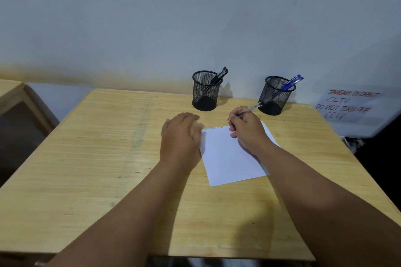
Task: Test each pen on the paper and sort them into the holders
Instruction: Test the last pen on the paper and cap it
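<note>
On the wooden table point(86, 158), right hand point(247, 130) holds pen point(249, 109) over paper point(227, 158)

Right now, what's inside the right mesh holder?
The right mesh holder has blue-capped pens leaning against its far right rim. Their lower ends show only dimly through the mesh, so the exact count is unclear.

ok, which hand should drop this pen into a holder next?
Right. The right hand already grips the clear-barrelled pen, close to the black mesh holder with blue pens; the left hand lies flat by the white paper sheet.
</note>
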